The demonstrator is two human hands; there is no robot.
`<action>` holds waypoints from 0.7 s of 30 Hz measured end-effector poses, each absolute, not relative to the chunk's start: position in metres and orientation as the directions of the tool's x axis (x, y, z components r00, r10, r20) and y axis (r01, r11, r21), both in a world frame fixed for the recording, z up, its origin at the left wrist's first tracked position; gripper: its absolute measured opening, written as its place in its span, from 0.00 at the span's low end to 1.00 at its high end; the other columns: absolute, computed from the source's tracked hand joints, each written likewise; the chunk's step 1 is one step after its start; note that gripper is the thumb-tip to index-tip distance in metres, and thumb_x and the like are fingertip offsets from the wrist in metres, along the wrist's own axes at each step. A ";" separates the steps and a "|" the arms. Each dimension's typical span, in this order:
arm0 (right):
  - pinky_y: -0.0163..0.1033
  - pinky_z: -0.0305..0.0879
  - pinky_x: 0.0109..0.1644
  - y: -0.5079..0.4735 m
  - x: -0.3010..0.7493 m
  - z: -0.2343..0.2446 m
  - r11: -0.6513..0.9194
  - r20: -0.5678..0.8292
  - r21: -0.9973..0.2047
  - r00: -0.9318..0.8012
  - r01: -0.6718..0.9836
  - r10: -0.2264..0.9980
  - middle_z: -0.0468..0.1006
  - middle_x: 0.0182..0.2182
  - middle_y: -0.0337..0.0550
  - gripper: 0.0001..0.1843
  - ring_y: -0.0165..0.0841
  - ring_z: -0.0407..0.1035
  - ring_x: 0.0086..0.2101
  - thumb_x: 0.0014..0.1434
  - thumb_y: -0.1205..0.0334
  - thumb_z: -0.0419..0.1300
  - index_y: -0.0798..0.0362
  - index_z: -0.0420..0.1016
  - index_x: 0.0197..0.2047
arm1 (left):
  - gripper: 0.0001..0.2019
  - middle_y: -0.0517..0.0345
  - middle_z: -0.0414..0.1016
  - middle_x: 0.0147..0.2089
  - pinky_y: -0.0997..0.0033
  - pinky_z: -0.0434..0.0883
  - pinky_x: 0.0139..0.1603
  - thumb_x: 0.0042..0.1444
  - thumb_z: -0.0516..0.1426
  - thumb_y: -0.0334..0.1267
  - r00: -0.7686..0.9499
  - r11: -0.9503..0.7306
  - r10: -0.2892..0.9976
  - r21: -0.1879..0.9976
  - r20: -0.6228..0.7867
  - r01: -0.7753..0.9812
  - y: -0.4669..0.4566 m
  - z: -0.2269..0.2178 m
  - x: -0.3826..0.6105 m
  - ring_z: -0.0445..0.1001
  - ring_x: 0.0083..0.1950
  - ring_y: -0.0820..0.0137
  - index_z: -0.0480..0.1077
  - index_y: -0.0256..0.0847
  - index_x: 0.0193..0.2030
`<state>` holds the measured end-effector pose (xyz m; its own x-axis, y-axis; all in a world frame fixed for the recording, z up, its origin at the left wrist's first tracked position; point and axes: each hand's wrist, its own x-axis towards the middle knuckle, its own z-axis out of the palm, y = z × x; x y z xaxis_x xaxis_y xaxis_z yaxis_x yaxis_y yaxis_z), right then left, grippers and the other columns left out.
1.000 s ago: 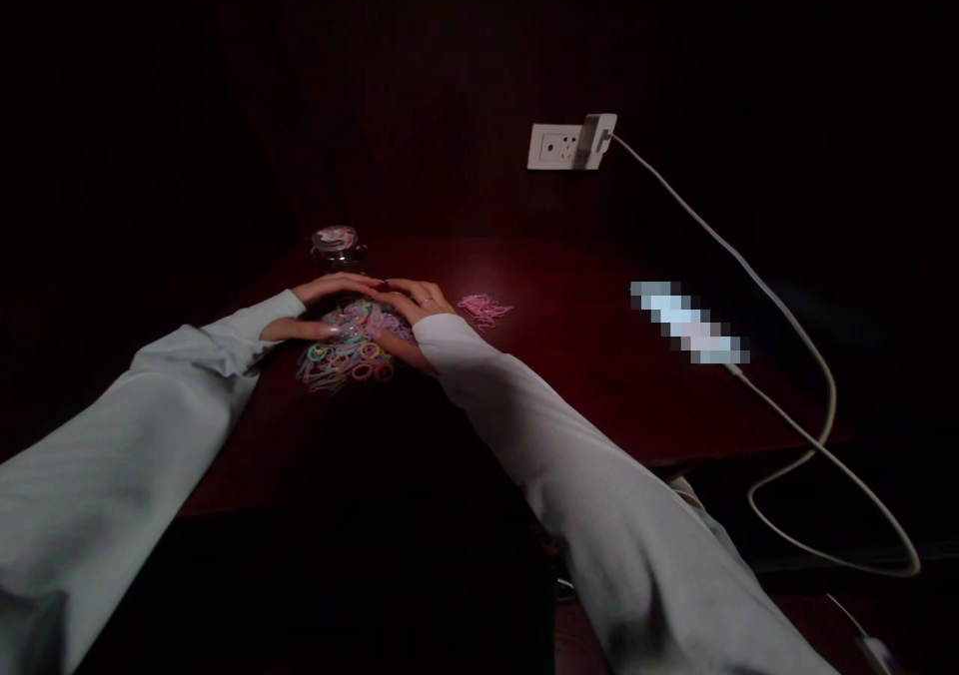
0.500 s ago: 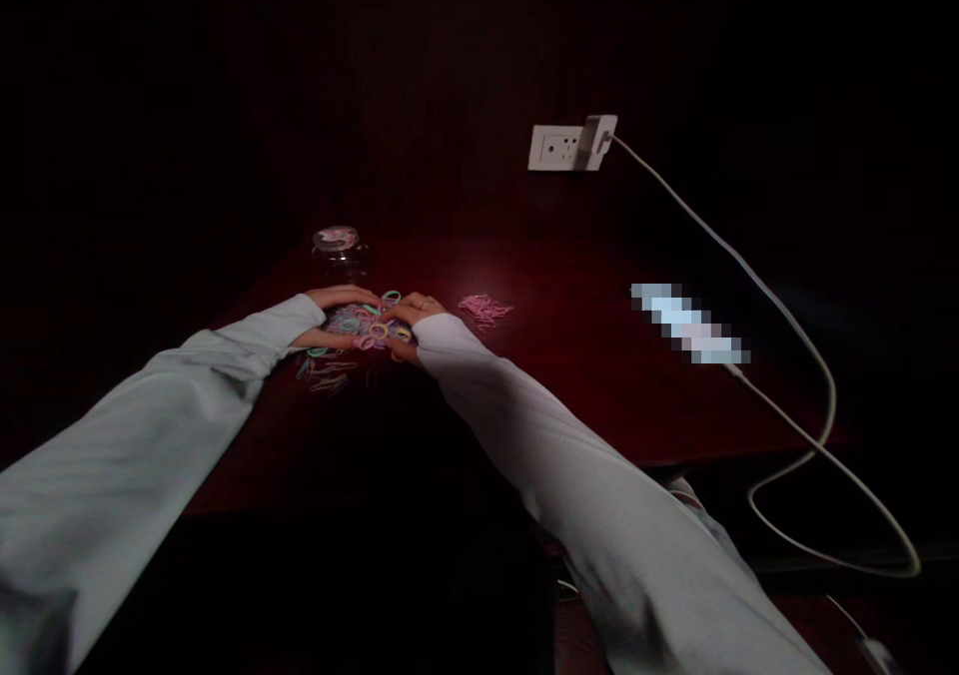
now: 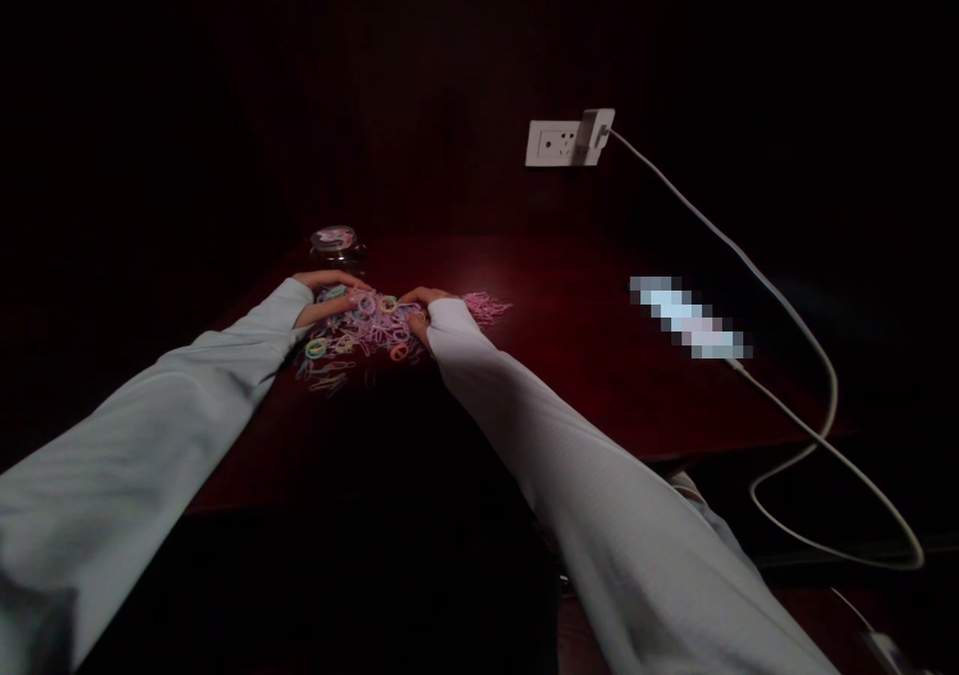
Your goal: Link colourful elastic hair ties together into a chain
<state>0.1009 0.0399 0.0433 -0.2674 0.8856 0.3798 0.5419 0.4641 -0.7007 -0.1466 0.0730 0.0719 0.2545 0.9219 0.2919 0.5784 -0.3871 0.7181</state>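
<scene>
A heap of small coloured elastic bands (image 3: 367, 324) lies on the dark red table (image 3: 584, 355). My left hand (image 3: 324, 294) is at the heap's left edge, fingers curled over the bands. On the right edge my right hand (image 3: 421, 312) is cupped, its fingers bent into the bands. Both hands are lifted slightly and bands bunch up between them. Sleeves cover both wrists. How much each hand grips is hard to see in the dim light.
A small clear jar (image 3: 339, 244) with bands in it stands behind the heap. A separate pink pile of bands (image 3: 486, 306) lies to the right. A lit phone (image 3: 689, 318) lies further right, its white cable (image 3: 786, 296) running to a wall socket (image 3: 558, 143).
My hands lay flat over the heap, then drew together and curled. Now they scoop the bands into a tighter bunch, slightly further from me; a few bands stay behind near the front.
</scene>
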 end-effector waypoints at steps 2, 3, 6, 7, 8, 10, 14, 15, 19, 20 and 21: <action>0.43 0.74 0.57 0.039 0.101 0.042 0.444 0.365 -0.723 -0.254 0.529 0.896 0.84 0.45 0.43 0.14 0.38 0.76 0.45 0.67 0.67 0.60 0.51 0.84 0.52 | 0.33 0.48 0.89 0.51 0.48 0.76 0.70 0.49 0.70 0.71 0.226 -0.364 0.931 0.730 0.285 0.578 0.073 0.071 -0.146 0.83 0.59 0.47 0.86 0.42 0.45; 0.42 0.74 0.56 0.038 0.101 0.042 0.433 0.354 -0.735 -0.248 0.521 0.901 0.84 0.43 0.43 0.14 0.37 0.76 0.44 0.67 0.67 0.60 0.51 0.84 0.52 | 0.33 0.49 0.89 0.51 0.48 0.76 0.69 0.49 0.70 0.71 0.213 -0.353 0.936 0.734 0.282 0.580 0.074 0.070 -0.146 0.83 0.58 0.47 0.87 0.43 0.45; 0.42 0.75 0.56 0.037 0.101 0.040 0.412 0.339 -0.757 -0.234 0.507 0.911 0.84 0.41 0.41 0.15 0.37 0.76 0.45 0.68 0.66 0.59 0.50 0.85 0.52 | 0.32 0.48 0.89 0.49 0.50 0.78 0.65 0.52 0.69 0.70 0.190 -0.344 0.938 0.733 0.288 0.587 0.074 0.068 -0.146 0.83 0.56 0.48 0.86 0.42 0.47; 0.42 0.75 0.57 0.036 0.101 0.040 0.415 0.345 -0.756 -0.230 0.506 0.910 0.84 0.42 0.41 0.15 0.38 0.77 0.46 0.68 0.67 0.59 0.50 0.85 0.51 | 0.32 0.48 0.89 0.48 0.50 0.78 0.64 0.54 0.68 0.70 0.186 -0.350 0.936 0.725 0.300 0.593 0.075 0.068 -0.146 0.84 0.55 0.48 0.86 0.42 0.47; 0.43 0.74 0.59 0.036 0.101 0.040 0.421 0.355 -0.752 -0.228 0.507 0.907 0.85 0.44 0.42 0.15 0.38 0.77 0.47 0.68 0.67 0.59 0.49 0.85 0.51 | 0.32 0.48 0.89 0.48 0.51 0.79 0.63 0.55 0.67 0.70 0.183 -0.358 0.932 0.713 0.313 0.603 0.076 0.067 -0.147 0.84 0.54 0.49 0.86 0.42 0.47; 0.44 0.73 0.62 0.035 0.101 0.041 0.437 0.372 -0.742 -0.229 0.508 0.899 0.85 0.47 0.42 0.15 0.39 0.77 0.50 0.68 0.67 0.59 0.49 0.86 0.51 | 0.31 0.49 0.89 0.46 0.54 0.80 0.60 0.56 0.66 0.70 0.177 -0.371 0.924 0.689 0.338 0.623 0.078 0.066 -0.148 0.84 0.53 0.51 0.86 0.43 0.47; 0.43 0.73 0.63 0.033 0.101 0.043 0.459 0.367 -0.733 -0.275 0.502 0.888 0.85 0.48 0.43 0.13 0.38 0.77 0.50 0.69 0.66 0.62 0.50 0.86 0.52 | 0.31 0.51 0.88 0.42 0.62 0.81 0.52 0.57 0.65 0.71 0.166 -0.395 0.912 0.689 0.376 0.608 0.079 0.063 -0.148 0.84 0.47 0.55 0.85 0.42 0.47; 0.43 0.73 0.62 0.034 0.101 0.044 0.463 0.363 -0.732 -0.290 0.499 0.886 0.85 0.47 0.44 0.13 0.37 0.76 0.49 0.68 0.66 0.62 0.50 0.86 0.52 | 0.32 0.50 0.88 0.42 0.63 0.81 0.50 0.58 0.65 0.71 0.167 -0.400 0.910 0.700 0.380 0.592 0.079 0.063 -0.148 0.84 0.45 0.57 0.85 0.41 0.47; 0.41 0.73 0.59 0.036 0.099 0.046 0.474 0.353 -0.723 -0.321 0.503 0.879 0.85 0.46 0.44 0.12 0.36 0.76 0.45 0.68 0.64 0.64 0.51 0.87 0.52 | 0.31 0.52 0.87 0.41 0.68 0.78 0.49 0.62 0.65 0.68 0.145 -0.418 0.903 0.746 0.406 0.519 0.077 0.061 -0.145 0.81 0.42 0.63 0.84 0.36 0.49; 0.41 0.72 0.58 0.036 0.099 0.046 0.478 0.353 -0.718 -0.326 0.505 0.877 0.84 0.46 0.44 0.12 0.36 0.76 0.45 0.68 0.64 0.64 0.51 0.87 0.52 | 0.31 0.53 0.87 0.40 0.69 0.78 0.49 0.62 0.65 0.67 0.140 -0.426 0.899 0.750 0.415 0.506 0.077 0.061 -0.145 0.80 0.41 0.65 0.84 0.36 0.48; 0.41 0.72 0.58 0.036 0.098 0.046 0.482 0.355 -0.715 -0.332 0.506 0.874 0.84 0.46 0.44 0.12 0.36 0.75 0.44 0.68 0.64 0.64 0.51 0.87 0.52 | 0.30 0.54 0.87 0.39 0.69 0.77 0.49 0.62 0.66 0.66 0.141 -0.433 0.895 0.752 0.423 0.497 0.077 0.061 -0.145 0.79 0.40 0.66 0.84 0.36 0.48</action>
